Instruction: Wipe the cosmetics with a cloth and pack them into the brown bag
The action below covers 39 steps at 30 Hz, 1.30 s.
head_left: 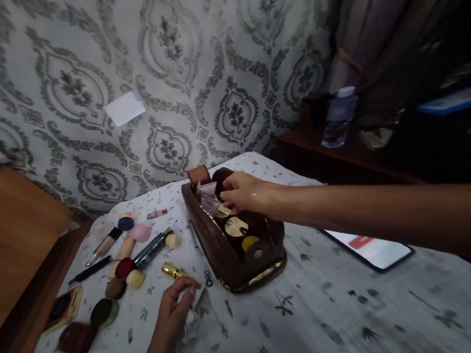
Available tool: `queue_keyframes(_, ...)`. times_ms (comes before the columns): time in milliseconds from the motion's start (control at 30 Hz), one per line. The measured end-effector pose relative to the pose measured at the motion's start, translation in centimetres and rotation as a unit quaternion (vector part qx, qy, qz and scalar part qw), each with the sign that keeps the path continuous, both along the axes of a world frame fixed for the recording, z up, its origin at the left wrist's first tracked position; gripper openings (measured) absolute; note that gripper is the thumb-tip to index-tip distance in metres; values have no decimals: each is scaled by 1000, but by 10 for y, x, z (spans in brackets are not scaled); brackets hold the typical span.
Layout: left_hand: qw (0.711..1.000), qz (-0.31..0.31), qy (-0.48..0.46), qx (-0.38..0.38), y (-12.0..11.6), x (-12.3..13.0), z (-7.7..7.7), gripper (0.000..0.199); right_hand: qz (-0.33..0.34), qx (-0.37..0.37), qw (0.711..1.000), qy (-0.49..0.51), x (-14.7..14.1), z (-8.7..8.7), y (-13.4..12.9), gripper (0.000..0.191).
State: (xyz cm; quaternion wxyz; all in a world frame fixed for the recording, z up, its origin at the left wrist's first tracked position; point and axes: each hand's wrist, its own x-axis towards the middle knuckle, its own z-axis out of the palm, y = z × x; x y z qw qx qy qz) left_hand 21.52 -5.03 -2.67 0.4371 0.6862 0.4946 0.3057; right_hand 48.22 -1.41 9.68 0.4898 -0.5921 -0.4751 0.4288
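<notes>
A brown zip bag (208,232) stands open on the patterned sheet, with gold-toned round items (236,227) and a pale pinkish packet (208,190) inside. My right hand (244,192) is over its opening, fingers loosely curled and apart, close to the packet; I see nothing held in them. Left of the bag, my left hand (175,309) is low over the sheet, thumb and fingers closed on a small flat pale piece (200,300) whose kind is unclear. Just beyond that hand lies a shiny gold tube (172,270).
Cosmetics spread to the left: a dark green tube (153,248), a pink sponge (140,232), a black pencil (90,269), round jars (104,312) and a compact (63,308). A phone (370,245) lies under my right forearm. A bottle (339,117) stands at the back right.
</notes>
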Motion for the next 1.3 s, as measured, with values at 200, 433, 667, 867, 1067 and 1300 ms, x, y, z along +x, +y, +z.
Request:
queue_keyframes(200,999,-29,-46,-2,0,-8,-5,31,84,103,991,-8,-10,18,-56,20)
queue_keyframes(433,997,-56,-39,35,4,-29,23,30,202,169,962,-73,-74,-36,-104,33)
queue_keyframes(667,990,12,36,136,25,-70,37,35,249,46,967,-28,-139,-94,-83,49)
queue_keyframes(867,975,93,80,186,61,-120,45,43,185,-63,970,143,-180,-116,-50,50)
queue_keyframes(1067,926,258,153,232,135,-187,66,46,170,-10,980,100,-183,-148,-53,47)
queue_keyframes(1300,875,319,302,202,215,-209,52,32,213,10,976,36,-177,-151,-56,45)
